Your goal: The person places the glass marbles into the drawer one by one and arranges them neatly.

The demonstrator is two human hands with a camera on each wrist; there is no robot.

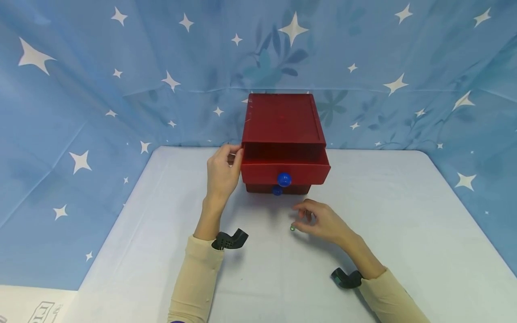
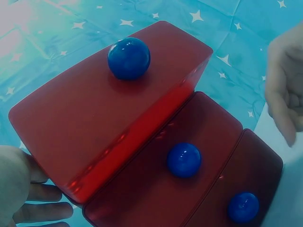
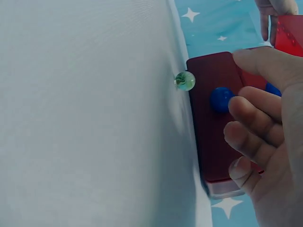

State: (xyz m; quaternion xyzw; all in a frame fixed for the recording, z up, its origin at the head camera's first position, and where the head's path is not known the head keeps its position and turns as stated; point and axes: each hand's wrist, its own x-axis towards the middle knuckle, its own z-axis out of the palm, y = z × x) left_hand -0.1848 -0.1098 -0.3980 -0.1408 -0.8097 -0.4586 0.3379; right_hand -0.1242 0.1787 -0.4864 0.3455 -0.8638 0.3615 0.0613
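Observation:
A red drawer cabinet (image 1: 282,119) with blue ball knobs stands toward the back of the table. Its top drawer (image 1: 285,174) is pulled out, and in the left wrist view two lower drawers (image 2: 173,177) sit flush below it. At the cabinet's left side is my left hand (image 1: 224,172), its fingertips right at the drawer's edge and its fingers (image 2: 45,211) extended in the left wrist view. A small clear green marble (image 3: 185,81) lies on the table. My right hand (image 1: 323,222) is beside the marble, fingers loosely bent, nothing between them.
The white-covered table (image 1: 266,273) spreads around the cabinet. Blue star-patterned cloth (image 1: 161,54) hangs behind and at the sides. A dark wrist camera (image 1: 230,240) is on the left wrist, another (image 1: 346,278) on the right. A printed pale surface (image 1: 36,305) shows at lower left.

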